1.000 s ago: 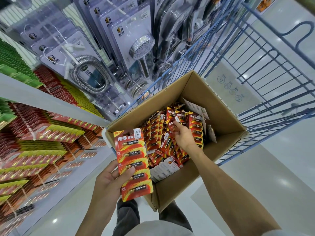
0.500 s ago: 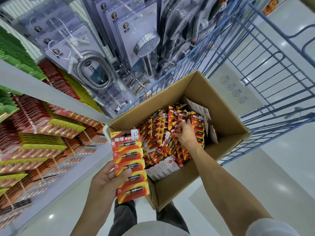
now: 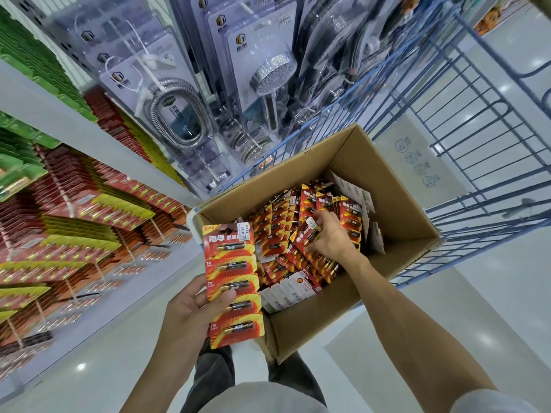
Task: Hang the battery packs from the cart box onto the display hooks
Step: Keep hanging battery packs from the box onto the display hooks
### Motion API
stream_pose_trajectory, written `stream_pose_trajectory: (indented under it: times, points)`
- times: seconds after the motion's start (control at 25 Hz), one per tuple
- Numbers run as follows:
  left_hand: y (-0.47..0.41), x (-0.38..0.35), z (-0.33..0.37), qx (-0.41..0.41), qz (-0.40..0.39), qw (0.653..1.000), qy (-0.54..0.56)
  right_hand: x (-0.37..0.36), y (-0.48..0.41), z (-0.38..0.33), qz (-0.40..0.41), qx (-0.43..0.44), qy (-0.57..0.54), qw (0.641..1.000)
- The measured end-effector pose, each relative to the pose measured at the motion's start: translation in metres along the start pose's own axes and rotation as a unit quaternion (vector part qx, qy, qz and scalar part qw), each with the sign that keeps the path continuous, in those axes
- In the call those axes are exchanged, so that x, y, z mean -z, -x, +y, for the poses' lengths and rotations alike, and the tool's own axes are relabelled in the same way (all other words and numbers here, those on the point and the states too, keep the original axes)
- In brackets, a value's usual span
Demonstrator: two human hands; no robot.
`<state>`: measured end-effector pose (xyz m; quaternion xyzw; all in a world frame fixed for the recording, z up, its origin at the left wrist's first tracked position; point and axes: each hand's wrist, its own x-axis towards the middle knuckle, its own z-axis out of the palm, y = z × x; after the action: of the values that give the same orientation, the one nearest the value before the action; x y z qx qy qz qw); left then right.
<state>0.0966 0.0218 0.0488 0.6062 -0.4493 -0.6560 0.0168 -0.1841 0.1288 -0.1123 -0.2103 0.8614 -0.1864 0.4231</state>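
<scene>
battery strips held over an open carton

a blue wire cart (image 3: 465,120) of thin metal bars is seen from above, and the brown corrugated cardboard box (image 3: 396,204) resting in it serves as the landmark. to the left of the box, a white shelving unit (image 3: 74,120) is packed with hanging rows of red, yellow and green carded packs on display hooks (image 3: 155,231). beyond the box, clear glossy blister packs are hung, one showing a round chrome shower head (image 3: 272,74) and one a coiled, ribbed metal hose (image 3: 176,114). a pale, shiny floor (image 3: 477,308) with light spots lies below and right of the box.

inside the box, flat red-and-yellow battery packs (image 3: 278,231) are stacked on edge in slanted rows, with white card backs showing near its front wall. the right hand (image 3: 329,238) is reached into the box, its fingers curled round one pack (image 3: 307,234) in the pile. just left of the box's near corner, a long perforated strip of battery packs (image 3: 232,281), five cells with a white price sticker on top, is gripped upright by the left hand (image 3: 193,311), thumb across the glossy front.
</scene>
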Motion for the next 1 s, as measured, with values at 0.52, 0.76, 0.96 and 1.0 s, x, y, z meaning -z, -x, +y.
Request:
stream_pose_trajectory:
  times: [0.52,0.76,0.96,1.0]
  points:
    - [0.034,0.029,0.027,-0.049,-0.019,0.995,0.079,0.067,0.097,-0.062,-0.021,0.099,-0.273,0.957]
    - [0.065,0.082,0.061,-0.108,-0.089,0.976,0.168,0.076,0.171,-0.147,-0.042,0.153,-0.425,0.891]
    - [0.092,0.142,0.081,-0.179,-0.104,0.955,0.214,0.068,0.233,-0.235,-0.05,0.189,-0.506,0.84]
    - [0.096,0.154,0.083,-0.191,-0.105,0.951,0.221,0.064,0.244,-0.252,-0.058,0.197,-0.52,0.829]
